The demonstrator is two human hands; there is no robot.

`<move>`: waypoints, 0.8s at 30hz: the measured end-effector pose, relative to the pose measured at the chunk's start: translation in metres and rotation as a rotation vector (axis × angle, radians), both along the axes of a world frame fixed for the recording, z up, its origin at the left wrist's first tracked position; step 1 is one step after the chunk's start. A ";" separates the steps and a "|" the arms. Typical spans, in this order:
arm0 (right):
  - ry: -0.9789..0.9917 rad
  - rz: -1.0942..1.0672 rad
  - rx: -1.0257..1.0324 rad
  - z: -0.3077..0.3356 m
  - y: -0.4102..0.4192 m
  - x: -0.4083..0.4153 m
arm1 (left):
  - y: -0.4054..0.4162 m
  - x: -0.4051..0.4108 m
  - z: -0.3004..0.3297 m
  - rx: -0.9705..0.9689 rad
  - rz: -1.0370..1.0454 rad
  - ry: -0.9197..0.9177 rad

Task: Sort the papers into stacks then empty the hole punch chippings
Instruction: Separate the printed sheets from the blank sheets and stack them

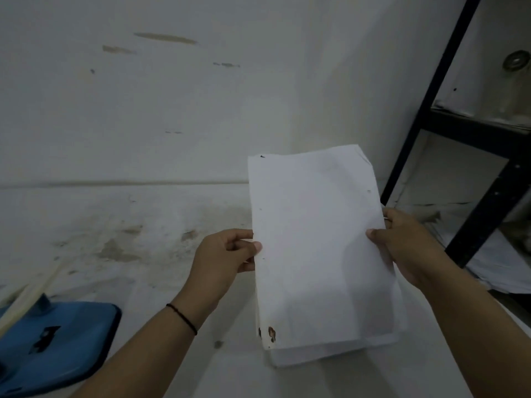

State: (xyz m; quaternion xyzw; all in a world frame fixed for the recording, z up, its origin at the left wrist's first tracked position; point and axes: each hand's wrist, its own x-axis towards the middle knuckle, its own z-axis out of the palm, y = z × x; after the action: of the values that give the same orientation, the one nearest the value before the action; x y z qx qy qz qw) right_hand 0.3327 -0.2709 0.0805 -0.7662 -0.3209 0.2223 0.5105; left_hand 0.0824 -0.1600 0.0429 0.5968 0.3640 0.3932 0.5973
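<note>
White, scuffed wall (172, 96) fills most of the scene, marked with tan scrapes and a few dark specks, and it meets a pale, stained bench (129, 254) along a faint line. Brownish blotches discolour the bench near the wall.

Both hands are up over the bench, clamped on a sheaf of papers (319, 248) between them. The left hand (224, 254) pinches the left edge about halfway along, thumb on the face of the top sheet and fingers curled behind. A thin dark band (182, 317) circles that wrist. The right hand (402, 242) grips the opposite edge at much the same level, thumb tip on the front and fingers wrapped behind the right side.

The papers are blank and white, held lengthwise pointing away from the person, slightly fanned so lower sheets peek out at the near end. Small punched holes show along the left margin, and rusty brown stains mark the near left corner. One far corner is nicked.

At the lower left a blue, flat object (57, 346) lies on the bench with a black fitting on top; I cannot tell what it is. On the right stands a black metal shelf frame (431, 110), with more white sheets (505, 271) lying low beside it and a blurred glass jar (515, 79) on an upper shelf.
</note>
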 end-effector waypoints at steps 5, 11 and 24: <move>-0.069 -0.024 -0.147 -0.022 0.006 0.014 | 0.004 0.021 -0.018 -0.091 0.021 0.055; -0.119 0.065 -0.296 -0.047 0.014 0.017 | 0.002 0.024 -0.034 -0.152 0.012 0.171; -0.336 0.016 -0.576 -0.070 0.034 0.021 | 0.014 0.035 -0.048 -0.020 0.078 0.503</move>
State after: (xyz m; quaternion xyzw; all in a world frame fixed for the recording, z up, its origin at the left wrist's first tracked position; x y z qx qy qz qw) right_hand 0.3536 -0.2373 0.0105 -0.9024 -0.3306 0.1783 0.2112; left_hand 0.1170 -0.1460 -0.0051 0.6554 0.5277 0.2515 0.4783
